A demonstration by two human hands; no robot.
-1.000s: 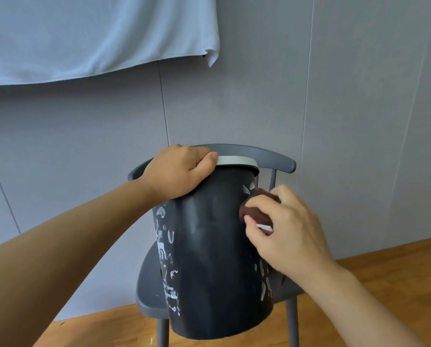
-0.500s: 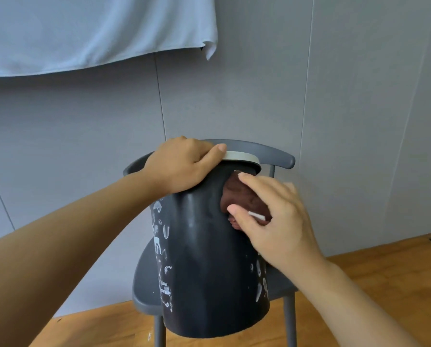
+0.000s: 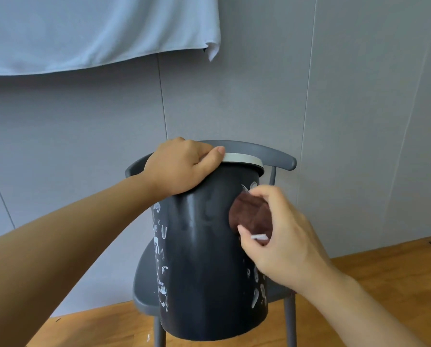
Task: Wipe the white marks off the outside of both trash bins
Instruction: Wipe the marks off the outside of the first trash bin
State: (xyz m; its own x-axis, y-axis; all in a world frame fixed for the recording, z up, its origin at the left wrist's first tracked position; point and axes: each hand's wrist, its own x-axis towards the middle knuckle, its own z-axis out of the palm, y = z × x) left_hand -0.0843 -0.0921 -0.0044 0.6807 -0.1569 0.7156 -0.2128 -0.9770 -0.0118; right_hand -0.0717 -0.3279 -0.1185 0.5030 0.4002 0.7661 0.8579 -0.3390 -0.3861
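Note:
A black trash bin (image 3: 204,259) with a grey-white rim stands tilted on a grey chair (image 3: 144,291). My left hand (image 3: 181,169) grips the bin's rim at the upper left. My right hand (image 3: 282,241) presses a dark brown cloth (image 3: 249,214) against the bin's upper right side. White marks (image 3: 159,246) run down the bin's left edge, and more white marks (image 3: 258,291) show at the lower right and just above the cloth. The middle of the bin's face looks dark with faint smears. Only one bin is in view.
A grey panelled wall (image 3: 334,108) rises right behind the chair. A pale blue cloth (image 3: 96,31) hangs on the wall at the upper left. The floor (image 3: 384,284) is wood.
My right hand with the brown cloth has rubbed over the bin's upper right side, first up and left, then back right and down. My left hand keeps its grip on the rim.

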